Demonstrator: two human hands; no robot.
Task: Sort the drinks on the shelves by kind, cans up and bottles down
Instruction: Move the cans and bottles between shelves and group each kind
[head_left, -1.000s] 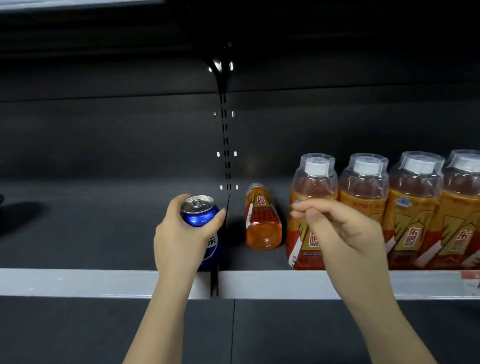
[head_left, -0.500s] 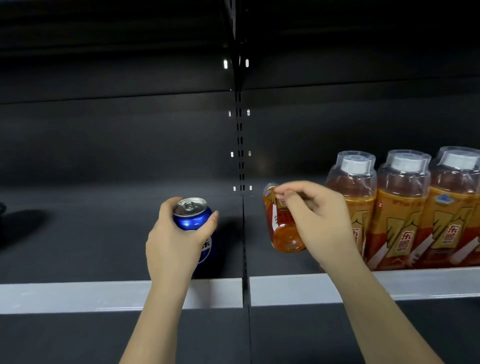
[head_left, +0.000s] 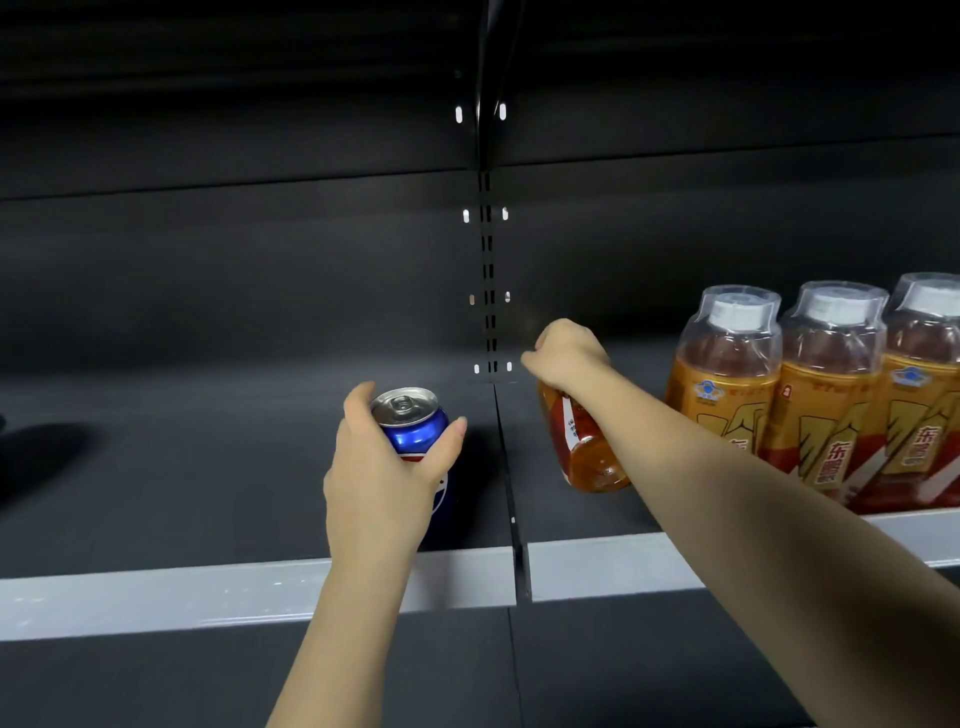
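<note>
Both hands are clamped on drinks at the shelf's centre seam, a can on the left and a fallen bottle on the right.

The left hand (head_left: 382, 467) wraps a blue can (head_left: 415, 441), which stands upright on the shelf (head_left: 208, 592) just left of the centre divider (head_left: 511, 519). The right hand (head_left: 566, 356) grips the neck end of an orange bottle (head_left: 587, 447), which lies tipped with its long axis running front to back: cap end away under the hand, base toward the shelf's front edge. The bottle sits just right of the divider and left of a row of upright bottles (head_left: 826, 395), apart from them. Judging from this, the coming move turns on swinging the base down under the cap, and the right hand is the nearer one, already at the far end.
</note>
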